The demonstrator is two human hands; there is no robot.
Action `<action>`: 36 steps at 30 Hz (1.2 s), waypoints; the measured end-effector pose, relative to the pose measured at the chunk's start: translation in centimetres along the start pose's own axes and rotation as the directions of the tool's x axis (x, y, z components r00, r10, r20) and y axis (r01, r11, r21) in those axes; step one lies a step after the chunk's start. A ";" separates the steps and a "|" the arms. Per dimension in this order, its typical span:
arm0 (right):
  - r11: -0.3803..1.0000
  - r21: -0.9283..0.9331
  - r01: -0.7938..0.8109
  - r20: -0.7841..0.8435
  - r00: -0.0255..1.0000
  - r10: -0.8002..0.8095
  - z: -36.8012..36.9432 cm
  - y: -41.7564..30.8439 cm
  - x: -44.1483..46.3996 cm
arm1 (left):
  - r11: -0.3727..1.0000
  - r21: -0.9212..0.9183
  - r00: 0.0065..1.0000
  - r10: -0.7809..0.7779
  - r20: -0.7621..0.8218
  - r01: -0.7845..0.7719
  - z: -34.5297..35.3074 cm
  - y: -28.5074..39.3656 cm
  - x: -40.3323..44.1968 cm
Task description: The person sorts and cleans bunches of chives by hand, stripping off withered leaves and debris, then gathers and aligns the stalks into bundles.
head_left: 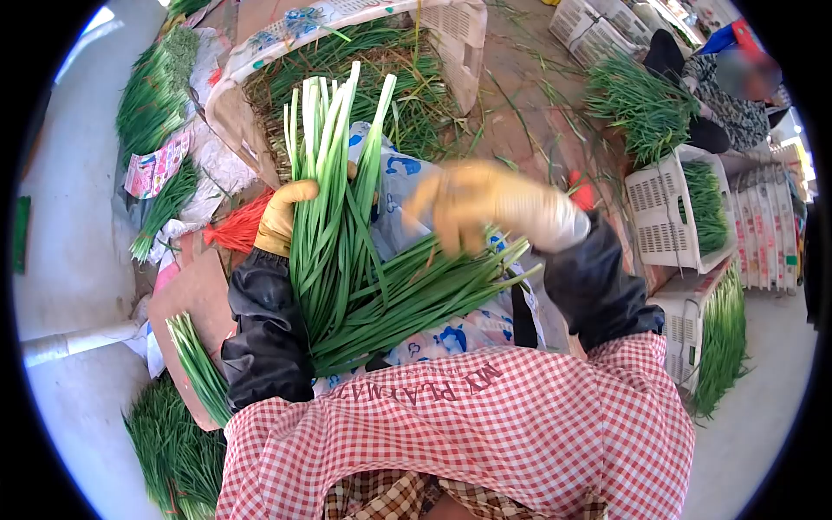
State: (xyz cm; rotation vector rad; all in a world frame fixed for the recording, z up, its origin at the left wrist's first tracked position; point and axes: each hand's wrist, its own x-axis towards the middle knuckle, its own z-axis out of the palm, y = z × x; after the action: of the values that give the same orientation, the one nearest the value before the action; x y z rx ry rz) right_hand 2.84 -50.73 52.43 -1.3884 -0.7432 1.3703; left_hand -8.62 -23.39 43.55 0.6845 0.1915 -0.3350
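My left hand [284, 215], in a yellow glove, is closed around an upright bunch of garlic chives [328, 199], white stem ends pointing away from me and green leaves hanging down. More garlic chives [425, 295] lie crosswise over my lap, on a blue-patterned cover [455, 340], their pale ends to the right. Above those pale ends is my right hand [481, 204], also gloved. Motion smears its fingers, so whether they hold anything is unclear.
Ahead stands a white plastic crate [455, 43] with loose green leaves. Red ties [238, 224] lie left, near a brown board [186, 295] bearing a small bunch. White crates of chives [663, 212] stand right. Another person [732, 100] sits at the upper right.
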 end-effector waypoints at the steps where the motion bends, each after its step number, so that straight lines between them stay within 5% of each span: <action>1: 0.986 0.004 0.165 -0.252 0.955 -0.159 -2.4 2.2 1.5 | 0.999 -0.031 1.000 0.009 -0.013 -0.010 0.4 -0.1 0.1; 2: 0.952 0.198 0.234 -0.355 0.923 -0.153 -3.9 3.9 2.7 | 0.999 -0.049 0.999 0.006 0.051 -0.004 0.6 -0.2 0.3; 5: 0.909 0.247 0.335 -0.249 0.929 -0.274 -3.3 3.5 4.3 | 0.999 0.026 0.999 -0.040 0.012 0.040 0.6 -0.7 0.8; 9: 0.958 0.074 0.279 -0.275 0.929 -0.249 -2.8 3.2 5.9 | 0.985 0.103 0.989 -0.129 -0.076 0.136 -0.1 0.4 0.4; 11: 0.957 0.083 0.279 -0.322 0.916 -0.239 -2.8 3.5 6.4 | 0.986 0.164 0.998 0.020 0.052 -0.028 1.2 0.7 0.0; 15: 0.990 -0.051 0.129 -0.518 0.844 -0.137 -2.8 3.1 7.4 | 0.951 0.256 0.984 0.172 0.033 -0.175 2.4 2.4 -1.1; 21: 0.979 -0.198 0.049 -0.589 0.792 -0.159 -3.3 2.7 9.9 | 0.970 0.244 0.998 0.030 -0.049 -0.017 2.0 0.6 0.2; 22: 0.978 -0.204 0.038 -0.578 0.802 -0.151 -3.2 2.6 10.1 | 0.974 0.215 0.996 -0.079 0.031 0.071 2.6 0.8 0.6; 26: 0.990 -0.097 0.099 -0.448 0.884 -0.133 -1.5 4.1 10.2 | 0.982 0.176 0.997 -0.056 -0.054 0.065 1.2 0.5 0.4; 33: 0.999 -0.021 -0.029 -0.362 0.932 0.020 -0.5 2.0 7.6 | 0.993 0.080 0.991 -0.076 -0.108 0.084 1.0 0.6 -0.8; 36: 0.951 0.310 0.016 -0.214 0.975 0.053 -1.5 2.3 5.9 | 0.994 0.085 0.997 -0.071 0.013 0.069 1.4 0.0 -0.2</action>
State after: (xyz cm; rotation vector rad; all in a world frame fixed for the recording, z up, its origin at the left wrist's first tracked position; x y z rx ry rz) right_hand 4.79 -46.30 48.04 -1.2709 -0.3504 1.2597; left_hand -8.66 -24.21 44.64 0.7595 0.1877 -0.4174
